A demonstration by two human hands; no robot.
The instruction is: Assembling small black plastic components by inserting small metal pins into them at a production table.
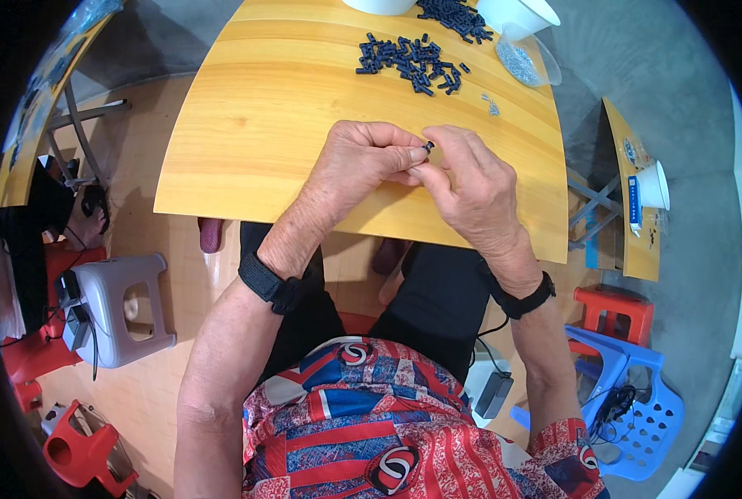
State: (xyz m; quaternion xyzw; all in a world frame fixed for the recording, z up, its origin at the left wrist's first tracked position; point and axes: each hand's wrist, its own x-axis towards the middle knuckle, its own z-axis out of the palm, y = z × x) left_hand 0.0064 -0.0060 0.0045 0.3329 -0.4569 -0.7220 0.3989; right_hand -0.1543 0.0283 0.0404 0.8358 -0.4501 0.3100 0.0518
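Observation:
Above the near half of the wooden table (246, 125), my two hands meet at the fingertips. My left hand (350, 166) is closed, pinching a small black plastic part (428, 146) between thumb and forefinger. Right up against that part is my right hand (479, 183), its thumb and fingers curled in around it; whether it grips a tiny piece of its own is hidden. A loose pile of similar short black parts (404, 58) lies beyond the hands. A few small silvery pieces (492, 106) sit to the right of that pile.
At the far edge are another black pile (457, 18), a white bowl (379, 4), a white tub (521, 12) and a clear dish (516, 65) of small silvery pieces. Stools stand on both sides: grey (121, 308), red (616, 312), blue (641, 407). Another table (637, 241) is at right.

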